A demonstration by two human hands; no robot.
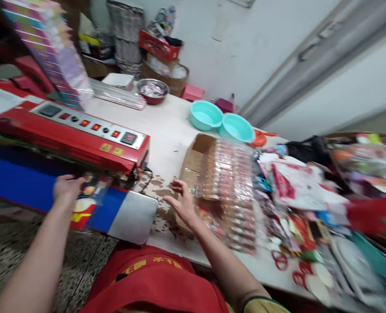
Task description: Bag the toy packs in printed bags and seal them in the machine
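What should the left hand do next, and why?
Perhaps gently straighten the packet beside the red machine: the left hand is at the packet's edge, over the blue belt, while the right hand is open and seems to hold nothing.

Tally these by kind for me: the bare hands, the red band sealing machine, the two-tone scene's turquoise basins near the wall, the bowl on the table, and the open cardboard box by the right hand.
Hands: 2, left hand and right hand
Red band sealing machine: 1
Turquoise basins: 2
Bowl: 1
Open cardboard box: 1
Total: 7
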